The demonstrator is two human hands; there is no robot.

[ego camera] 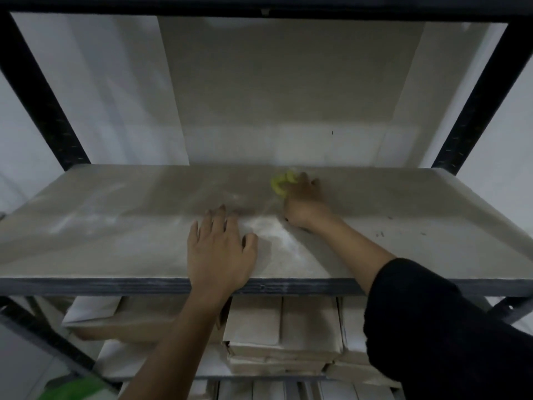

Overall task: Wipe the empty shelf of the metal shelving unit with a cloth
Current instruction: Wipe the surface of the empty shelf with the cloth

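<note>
Pressing flat, fingers spread and straight, on the front part of the dusty shelf (115, 241): left hand (219, 249), wrist crossing the dark front rail (86, 286). Reaching deeper, near the back edge at centre-right: right hand (302, 197), fingers curling round a yellow cloth (281, 184), cloth lying on the shelf surface and blurring. Showing pale streaks between the two hands. Stacking on the lower shelf beneath: brown paper packages (282, 342). Framing the sides: black uprights (473, 111).
</note>
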